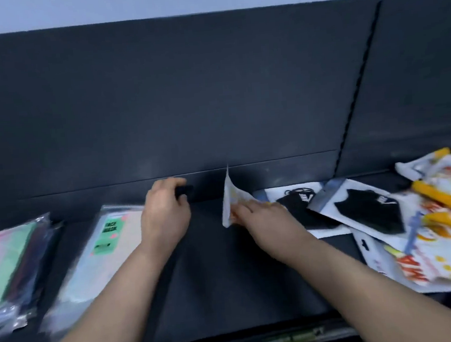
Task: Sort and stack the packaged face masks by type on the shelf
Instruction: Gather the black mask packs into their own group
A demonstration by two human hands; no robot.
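My left hand (165, 214) curls round a small dark object (184, 191) near the back of the dark shelf (213, 267); what the object is cannot be told. My right hand (261, 216) pinches a white mask packet with yellow print (230, 197), which stands tilted up on its edge. To the left lies a pale packet with a green "FACE MASK" label (100, 252). Further left is a stack of pink and green packets (6, 269). On the right lie two black-mask packets (301, 205) (369, 210) and a pile of yellow-and-orange printed packets (447, 230).
A dark back panel (184, 92) rises behind the shelf, with a vertical seam (359, 88) at the right. The shelf's front edge (288, 337) carries a label strip. Bare shelf surface shows between my two forearms.
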